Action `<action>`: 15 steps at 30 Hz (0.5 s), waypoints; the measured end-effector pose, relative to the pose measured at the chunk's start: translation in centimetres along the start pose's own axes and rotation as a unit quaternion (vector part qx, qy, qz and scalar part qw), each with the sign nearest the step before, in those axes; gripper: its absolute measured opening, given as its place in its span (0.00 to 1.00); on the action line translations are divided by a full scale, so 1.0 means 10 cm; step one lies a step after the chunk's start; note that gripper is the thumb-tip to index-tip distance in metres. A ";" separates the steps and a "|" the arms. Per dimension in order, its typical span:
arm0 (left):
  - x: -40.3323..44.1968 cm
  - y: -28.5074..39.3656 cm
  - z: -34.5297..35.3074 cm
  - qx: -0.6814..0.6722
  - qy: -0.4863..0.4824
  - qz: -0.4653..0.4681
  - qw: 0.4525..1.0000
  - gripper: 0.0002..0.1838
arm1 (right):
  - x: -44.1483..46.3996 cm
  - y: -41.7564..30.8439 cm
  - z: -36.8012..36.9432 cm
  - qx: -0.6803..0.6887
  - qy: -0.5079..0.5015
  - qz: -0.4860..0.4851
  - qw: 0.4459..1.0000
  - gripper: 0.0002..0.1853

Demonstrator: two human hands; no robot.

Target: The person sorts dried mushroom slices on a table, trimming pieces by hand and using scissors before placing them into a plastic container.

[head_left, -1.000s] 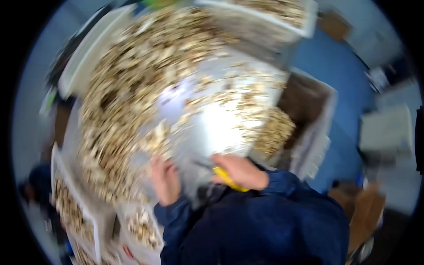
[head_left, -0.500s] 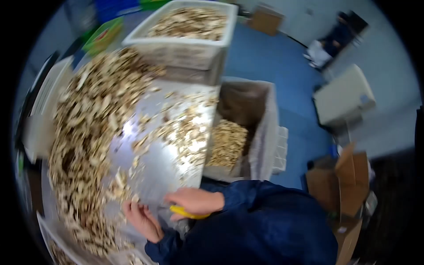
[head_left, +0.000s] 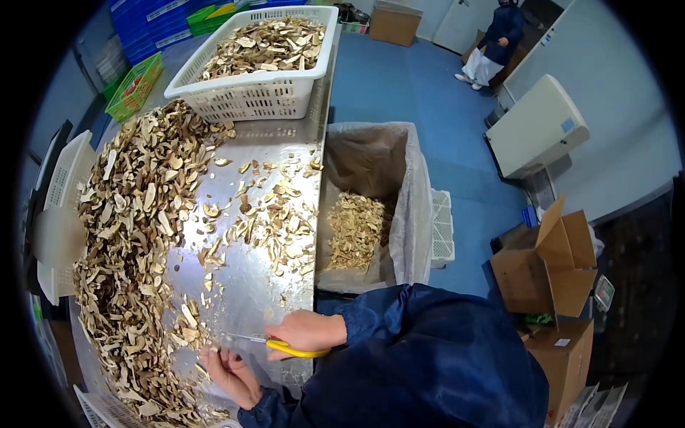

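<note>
Here, right hand (head_left: 303,329) has fingers wrapped around yellow-handled tool (head_left: 298,350), metal end pointing left, over near part of worktop (head_left: 246,285). Left hand (head_left: 232,372) close by, fingers curled beside loose slices (head_left: 188,326); cannot tell whether pinching one. Slice pile (head_left: 132,246) along left, filled white basket (head_left: 282,101) far, lined bin (head_left: 419,207) right.
</note>
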State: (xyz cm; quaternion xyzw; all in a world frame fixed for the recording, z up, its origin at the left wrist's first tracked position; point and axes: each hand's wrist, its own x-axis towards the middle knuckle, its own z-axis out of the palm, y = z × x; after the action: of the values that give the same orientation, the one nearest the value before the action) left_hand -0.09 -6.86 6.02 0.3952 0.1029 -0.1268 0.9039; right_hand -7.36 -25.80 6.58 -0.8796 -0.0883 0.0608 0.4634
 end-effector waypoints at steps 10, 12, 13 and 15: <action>-0.15 0.51 -0.29 -0.334 -0.125 -0.095 0.929 0.07 | 0.18 0.15 0.52 -0.145 -0.127 -0.140 0.971 0.16; -0.17 0.53 -0.33 -0.328 -0.105 -0.092 0.934 0.08 | 0.17 0.12 0.54 -0.131 -0.121 -0.167 0.970 0.14; -0.17 0.53 -0.37 -0.335 -0.113 -0.098 0.930 0.08 | 0.17 0.11 0.51 -0.118 -0.113 -0.178 0.970 0.13; -0.15 0.49 -0.51 -0.349 -0.131 -0.110 0.921 0.10 | 0.20 0.04 0.39 -0.093 -0.117 -0.155 0.977 0.12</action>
State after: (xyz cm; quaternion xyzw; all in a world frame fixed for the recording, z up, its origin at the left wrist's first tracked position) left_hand -0.39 0.35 6.45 0.0208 0.0639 -0.2326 0.9702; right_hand -6.12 -22.45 3.95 -0.8814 -0.2825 0.0824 0.3695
